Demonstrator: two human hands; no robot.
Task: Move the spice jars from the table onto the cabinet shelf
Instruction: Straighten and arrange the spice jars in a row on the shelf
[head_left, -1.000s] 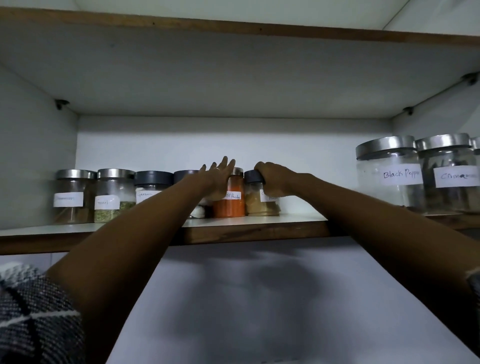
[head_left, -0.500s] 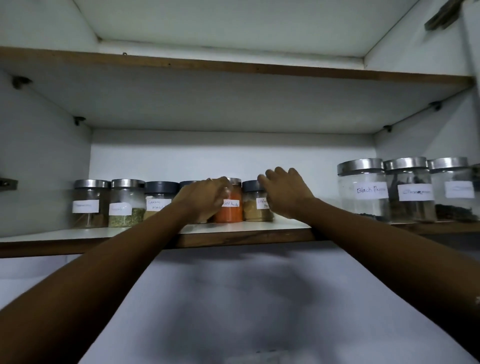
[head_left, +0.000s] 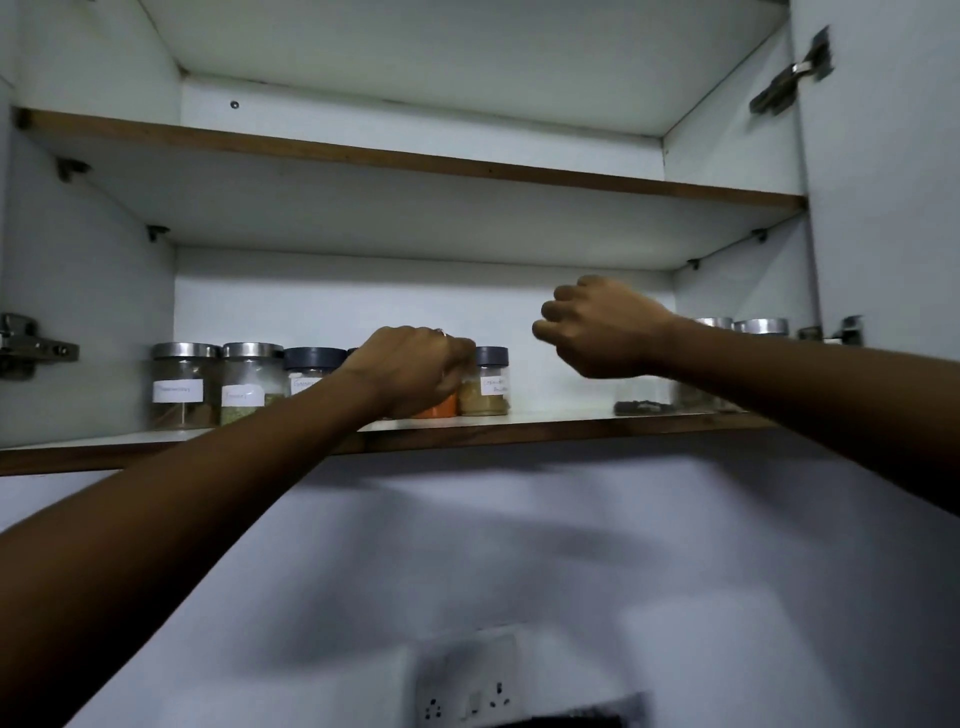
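Observation:
A row of labelled spice jars stands on the lower cabinet shelf (head_left: 571, 431): two steel-lidded jars (head_left: 182, 387) at the left, then a dark-lidded jar (head_left: 311, 364). My left hand (head_left: 410, 374) is closed over an orange spice jar (head_left: 441, 409), of which only the bottom shows. Just right of it stands a dark-lidded jar of tan powder (head_left: 485, 387). My right hand (head_left: 602, 327) hovers above and to the right of that jar with curled fingers and holds nothing. My right forearm hides most of the bigger steel-lidded jars (head_left: 761, 327).
An empty upper shelf (head_left: 415, 161) runs close above the jars. The open cabinet door (head_left: 883, 182) with its hinge (head_left: 789, 83) stands at the right, and another hinge (head_left: 31, 345) at the left. A wall socket (head_left: 467, 696) sits on the wall below.
My right hand has let go of the tan-powder jar and lifted up and to the right. My left hand has shifted right onto the orange jar. The view has tilted upward.

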